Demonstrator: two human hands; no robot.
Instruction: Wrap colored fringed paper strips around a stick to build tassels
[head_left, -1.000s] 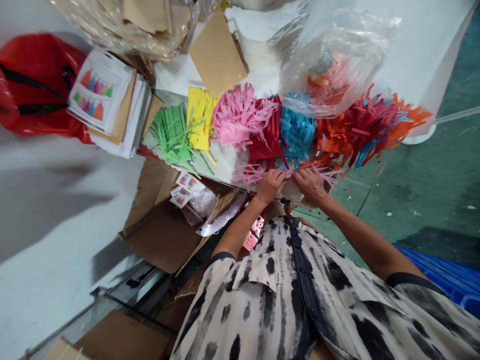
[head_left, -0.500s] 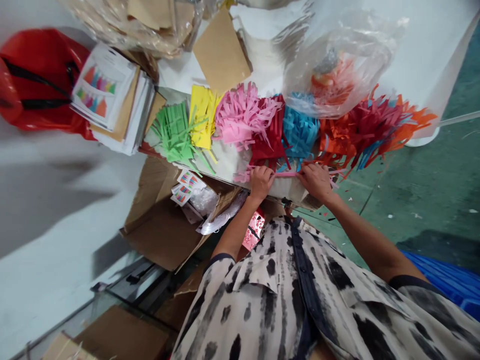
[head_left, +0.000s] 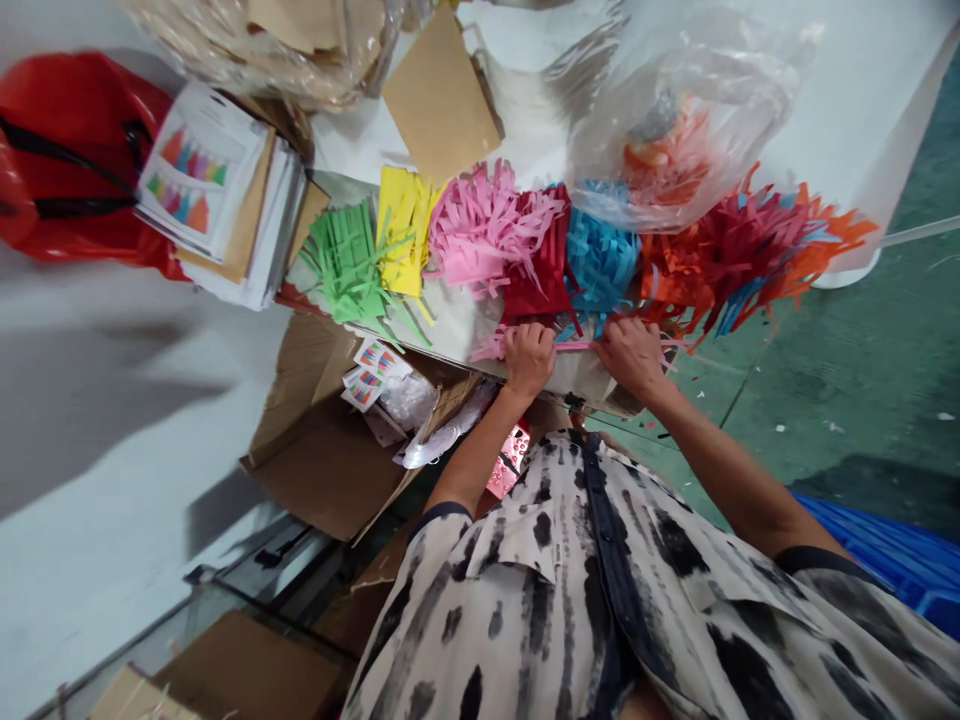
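Note:
A pink paper tassel (head_left: 574, 346) lies stretched sideways along the table's near edge, its fringed ends poking out past both hands. My left hand (head_left: 531, 355) is closed on its left part, and my right hand (head_left: 630, 350) grips it further right, with a short twisted stretch showing between them. Just beyond my fingers lie fringed bundles of tissue paper: a dark red one (head_left: 538, 280), a blue one (head_left: 600, 255) and a pink one (head_left: 480, 235). Orange fringe (head_left: 671, 280) sits past my right hand.
Green fringe (head_left: 343, 262) and yellow fringe (head_left: 405, 225) lie left, beside stacked printed cards (head_left: 202, 185) and a red bag (head_left: 75, 150). A clear plastic bag (head_left: 690, 120) rests behind. An open cardboard box (head_left: 322, 460) stands below the edge; a blue crate (head_left: 892, 560) is at right.
My left hand has slid slightly right along the pink tassel, closer to my right hand. Both hands keep their hold, and the bundles stay put.

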